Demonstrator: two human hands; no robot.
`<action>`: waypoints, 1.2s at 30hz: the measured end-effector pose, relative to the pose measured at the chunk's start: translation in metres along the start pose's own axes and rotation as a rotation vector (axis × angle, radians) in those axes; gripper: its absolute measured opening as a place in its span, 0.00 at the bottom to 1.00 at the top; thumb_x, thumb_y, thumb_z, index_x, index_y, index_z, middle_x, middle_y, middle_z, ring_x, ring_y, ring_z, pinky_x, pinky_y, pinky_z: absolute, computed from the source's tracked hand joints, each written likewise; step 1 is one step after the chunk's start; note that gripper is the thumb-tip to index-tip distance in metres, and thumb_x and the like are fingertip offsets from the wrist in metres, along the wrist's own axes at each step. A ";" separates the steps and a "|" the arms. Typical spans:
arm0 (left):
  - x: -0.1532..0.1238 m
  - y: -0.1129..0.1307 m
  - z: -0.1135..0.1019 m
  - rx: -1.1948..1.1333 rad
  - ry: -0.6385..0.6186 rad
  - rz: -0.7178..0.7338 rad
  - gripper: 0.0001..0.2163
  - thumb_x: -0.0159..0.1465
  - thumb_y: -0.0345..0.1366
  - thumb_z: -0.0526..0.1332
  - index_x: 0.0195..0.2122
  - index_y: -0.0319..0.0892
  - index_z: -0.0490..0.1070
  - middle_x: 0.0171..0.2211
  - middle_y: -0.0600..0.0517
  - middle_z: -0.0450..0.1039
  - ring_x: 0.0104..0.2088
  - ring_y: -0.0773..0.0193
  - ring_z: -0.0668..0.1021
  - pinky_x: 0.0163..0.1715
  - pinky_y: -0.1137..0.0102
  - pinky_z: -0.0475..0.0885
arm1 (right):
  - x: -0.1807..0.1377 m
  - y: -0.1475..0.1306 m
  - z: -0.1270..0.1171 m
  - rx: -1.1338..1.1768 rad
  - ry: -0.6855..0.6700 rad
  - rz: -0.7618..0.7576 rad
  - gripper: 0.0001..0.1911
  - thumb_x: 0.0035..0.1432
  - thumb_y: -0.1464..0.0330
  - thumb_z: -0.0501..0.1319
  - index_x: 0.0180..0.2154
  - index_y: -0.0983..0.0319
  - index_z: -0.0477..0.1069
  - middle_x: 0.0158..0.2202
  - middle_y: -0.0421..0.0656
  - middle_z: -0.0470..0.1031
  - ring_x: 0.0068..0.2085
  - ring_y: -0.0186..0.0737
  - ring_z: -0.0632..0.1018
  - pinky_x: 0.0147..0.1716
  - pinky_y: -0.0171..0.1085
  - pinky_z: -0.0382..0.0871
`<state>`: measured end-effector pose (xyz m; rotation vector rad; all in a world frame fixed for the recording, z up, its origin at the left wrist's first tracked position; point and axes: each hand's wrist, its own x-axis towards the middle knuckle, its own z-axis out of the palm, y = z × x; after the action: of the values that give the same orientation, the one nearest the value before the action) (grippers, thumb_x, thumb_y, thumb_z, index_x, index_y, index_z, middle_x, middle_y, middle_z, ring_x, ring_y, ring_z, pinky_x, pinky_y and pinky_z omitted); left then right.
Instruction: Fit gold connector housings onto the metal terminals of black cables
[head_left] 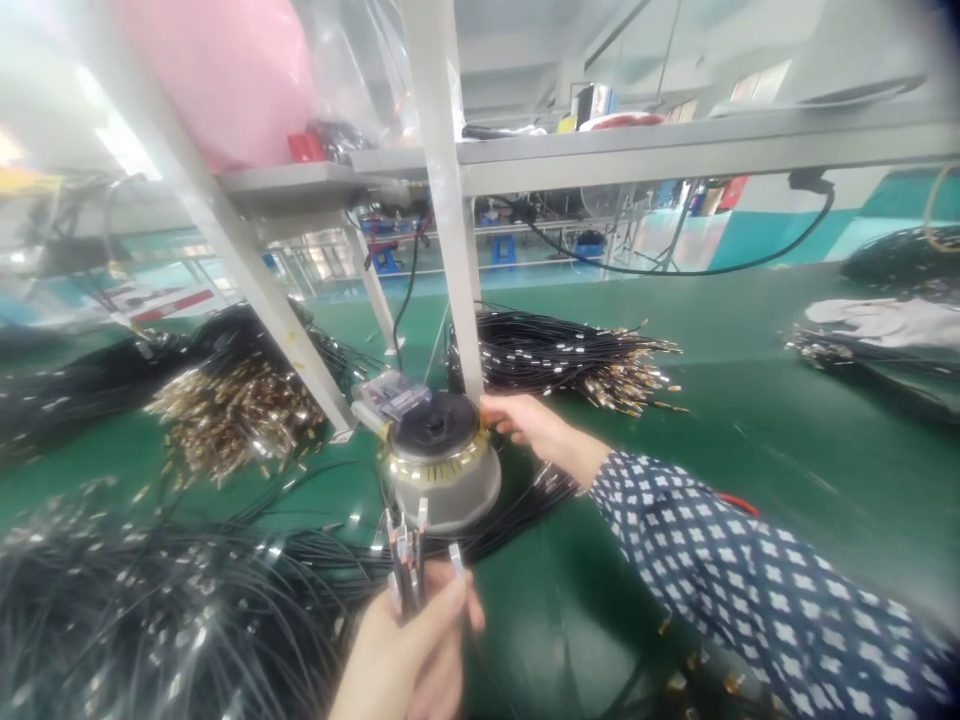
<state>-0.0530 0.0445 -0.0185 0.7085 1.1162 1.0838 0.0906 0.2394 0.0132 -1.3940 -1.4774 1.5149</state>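
In the lower middle, my left hand (424, 635) is closed around a small bunch of black cables (406, 565) with silvery metal ends pointing up. One more silvery end (456, 558) sticks out by its fingertips. My right hand (532, 425), below a dark patterned sleeve, reaches to the right rim of a round device (442, 490). Its thumb and fingers are pinched together there; what they hold, if anything, is too small to make out. The device has a grey base, a yellowish ring with small pieces around it and a black disc on top.
Black cable bundles lie at left (240, 410), behind the device (555, 360) and at lower left (172, 610). White shelf legs (450, 200) rise close behind the device. A white glove (892, 320) rests at right on the green table (750, 430). A black cord (675, 270) hangs across the back.
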 end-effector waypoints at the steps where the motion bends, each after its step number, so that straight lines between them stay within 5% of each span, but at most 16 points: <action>1: 0.000 -0.001 -0.001 0.002 0.005 0.002 0.18 0.54 0.51 0.68 0.23 0.39 0.74 0.06 0.64 0.52 0.07 0.79 0.52 0.06 0.80 0.50 | 0.001 -0.001 0.000 -0.005 -0.005 0.000 0.17 0.64 0.64 0.59 0.52 0.63 0.68 0.52 0.48 0.71 0.47 0.44 0.76 0.45 0.48 0.74; 5: 0.001 -0.002 0.000 0.003 0.034 0.001 0.17 0.56 0.49 0.67 0.24 0.39 0.74 0.07 0.64 0.52 0.08 0.80 0.50 0.07 0.80 0.51 | 0.000 -0.002 0.002 -0.038 0.042 -0.073 0.17 0.64 0.64 0.59 0.52 0.64 0.68 0.51 0.48 0.72 0.47 0.44 0.76 0.44 0.47 0.74; 11: -0.003 0.003 0.000 -0.008 0.040 -0.004 0.17 0.55 0.50 0.68 0.23 0.38 0.74 0.06 0.64 0.51 0.07 0.79 0.50 0.07 0.80 0.50 | -0.010 -0.006 -0.003 -0.013 0.272 -0.335 0.04 0.59 0.69 0.62 0.34 0.63 0.75 0.40 0.43 0.78 0.44 0.39 0.76 0.50 0.39 0.68; 20: -0.004 0.006 0.005 -0.039 0.052 -0.003 0.17 0.54 0.49 0.69 0.22 0.39 0.74 0.06 0.64 0.51 0.07 0.80 0.50 0.07 0.81 0.49 | -0.010 0.002 0.006 0.058 0.245 -0.335 0.02 0.51 0.75 0.64 0.28 0.64 0.73 0.26 0.43 0.79 0.27 0.35 0.77 0.31 0.37 0.73; 24: -0.008 0.007 0.005 -0.028 0.079 0.009 0.17 0.55 0.48 0.69 0.22 0.38 0.74 0.06 0.64 0.50 0.07 0.80 0.51 0.07 0.81 0.49 | -0.016 0.000 0.006 0.024 0.294 -0.442 0.07 0.46 0.78 0.67 0.29 0.62 0.72 0.27 0.41 0.78 0.31 0.38 0.77 0.37 0.40 0.72; 27: -0.013 0.009 0.008 -0.044 0.131 0.021 0.16 0.54 0.47 0.70 0.24 0.37 0.74 0.09 0.59 0.61 0.08 0.81 0.52 0.07 0.81 0.51 | -0.040 -0.001 0.006 0.013 0.305 -0.542 0.06 0.49 0.75 0.65 0.31 0.61 0.72 0.32 0.40 0.77 0.36 0.37 0.76 0.44 0.39 0.69; 30: -0.017 0.010 0.013 -0.094 0.181 0.053 0.13 0.52 0.41 0.72 0.32 0.37 0.75 0.21 0.51 0.76 0.08 0.83 0.55 0.07 0.81 0.53 | -0.078 0.006 0.009 0.044 0.178 -0.536 0.04 0.51 0.71 0.65 0.32 0.61 0.72 0.31 0.40 0.77 0.34 0.36 0.76 0.39 0.37 0.69; 33: -0.018 0.010 0.019 -0.130 0.171 0.055 0.15 0.52 0.37 0.72 0.37 0.38 0.73 0.23 0.50 0.78 0.08 0.82 0.56 0.07 0.82 0.53 | -0.116 0.019 0.011 0.161 -0.129 -0.315 0.07 0.52 0.65 0.66 0.30 0.63 0.73 0.31 0.41 0.76 0.33 0.35 0.74 0.37 0.36 0.68; 36: -0.020 0.010 0.024 -0.133 0.180 0.056 0.16 0.51 0.35 0.72 0.38 0.37 0.72 0.23 0.49 0.78 0.08 0.81 0.57 0.06 0.81 0.54 | -0.139 0.031 0.014 0.230 -0.218 -0.188 0.11 0.50 0.63 0.67 0.27 0.64 0.72 0.29 0.40 0.73 0.32 0.34 0.71 0.35 0.35 0.65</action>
<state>-0.0345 0.0302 0.0049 0.5482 1.1701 1.2769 0.1228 0.1006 0.0185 -0.9544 -1.4615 1.6944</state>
